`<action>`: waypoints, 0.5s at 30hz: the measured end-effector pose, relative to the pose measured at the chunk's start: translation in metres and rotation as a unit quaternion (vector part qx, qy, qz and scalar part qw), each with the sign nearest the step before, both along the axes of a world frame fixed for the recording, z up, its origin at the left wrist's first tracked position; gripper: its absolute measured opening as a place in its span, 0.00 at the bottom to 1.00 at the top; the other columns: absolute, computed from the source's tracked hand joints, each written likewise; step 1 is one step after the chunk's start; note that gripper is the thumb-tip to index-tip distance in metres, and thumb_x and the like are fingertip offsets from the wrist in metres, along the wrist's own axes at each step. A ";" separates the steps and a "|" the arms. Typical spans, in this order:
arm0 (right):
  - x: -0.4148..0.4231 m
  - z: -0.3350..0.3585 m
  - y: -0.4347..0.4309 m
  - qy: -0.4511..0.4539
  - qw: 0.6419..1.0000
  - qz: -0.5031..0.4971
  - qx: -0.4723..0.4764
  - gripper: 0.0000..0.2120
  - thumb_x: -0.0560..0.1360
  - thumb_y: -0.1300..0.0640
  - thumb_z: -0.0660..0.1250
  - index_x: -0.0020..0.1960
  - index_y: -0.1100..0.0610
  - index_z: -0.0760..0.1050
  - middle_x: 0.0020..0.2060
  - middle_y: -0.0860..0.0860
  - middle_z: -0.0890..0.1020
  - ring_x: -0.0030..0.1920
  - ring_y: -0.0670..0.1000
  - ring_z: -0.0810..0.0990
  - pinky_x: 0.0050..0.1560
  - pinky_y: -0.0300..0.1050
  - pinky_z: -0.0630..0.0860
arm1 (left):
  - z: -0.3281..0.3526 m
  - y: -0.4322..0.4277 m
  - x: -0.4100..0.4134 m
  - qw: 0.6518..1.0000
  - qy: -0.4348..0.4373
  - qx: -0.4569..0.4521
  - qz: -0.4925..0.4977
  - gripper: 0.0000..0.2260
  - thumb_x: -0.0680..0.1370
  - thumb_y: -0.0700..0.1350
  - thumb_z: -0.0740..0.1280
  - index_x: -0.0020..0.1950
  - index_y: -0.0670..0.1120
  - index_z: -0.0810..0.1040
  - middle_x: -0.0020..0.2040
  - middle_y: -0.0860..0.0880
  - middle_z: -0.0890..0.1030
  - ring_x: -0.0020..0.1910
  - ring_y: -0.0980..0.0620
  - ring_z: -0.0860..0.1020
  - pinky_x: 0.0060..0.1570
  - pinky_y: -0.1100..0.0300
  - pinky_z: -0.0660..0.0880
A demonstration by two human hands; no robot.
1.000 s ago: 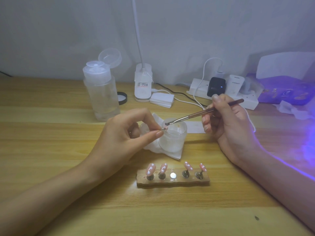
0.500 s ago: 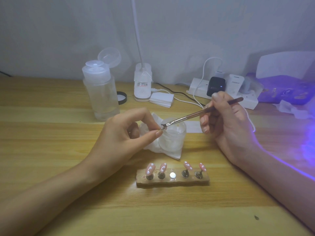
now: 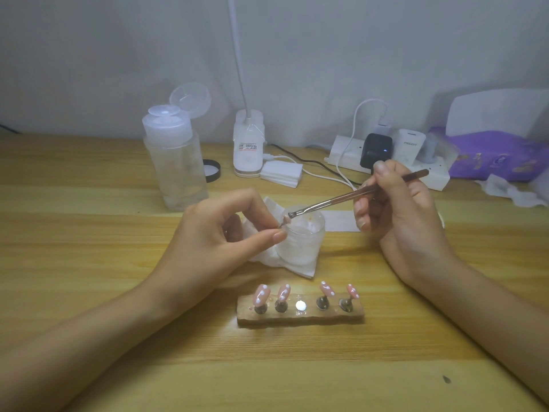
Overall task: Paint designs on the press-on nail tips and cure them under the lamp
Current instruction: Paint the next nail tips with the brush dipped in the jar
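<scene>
My left hand (image 3: 219,233) pinches a small metal peg carrying a pink nail tip (image 3: 285,219) between thumb and forefinger, over a frosted jar (image 3: 300,242). My right hand (image 3: 395,209) grips a thin metallic brush (image 3: 350,197), whose bristles touch that nail tip. Near the front a wooden holder block (image 3: 300,318) carries several pink nail tips with white dots (image 3: 261,294) on pegs; its middle magnet spot (image 3: 300,305) is bare.
A clear pump bottle (image 3: 175,162) with open lid stands back left. A white desk lamp base (image 3: 248,150), cotton pads (image 3: 281,173), a power strip (image 3: 386,162) with plugs and a purple pack (image 3: 499,156) line the back. A tissue (image 3: 294,266) lies under the jar.
The brush tip has shifted slightly right and up along the nail tip. Both hands stay almost in place over the jar.
</scene>
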State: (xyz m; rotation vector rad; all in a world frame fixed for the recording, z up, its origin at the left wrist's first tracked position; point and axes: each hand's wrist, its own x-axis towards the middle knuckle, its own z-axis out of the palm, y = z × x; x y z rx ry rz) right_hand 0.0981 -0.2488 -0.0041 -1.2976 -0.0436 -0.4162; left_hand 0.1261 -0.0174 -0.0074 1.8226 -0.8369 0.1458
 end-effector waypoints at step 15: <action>0.000 -0.001 0.000 0.000 0.999 -0.015 -0.036 0.15 0.83 0.55 0.60 0.37 0.54 0.69 0.25 0.50 0.77 0.23 0.48 0.73 0.25 0.37 0.69 | -0.002 0.003 0.002 1.000 -0.005 0.000 0.014 0.05 0.75 0.46 0.73 0.41 0.49 0.79 0.28 0.65 0.73 0.24 0.62 0.66 0.28 0.74 0.61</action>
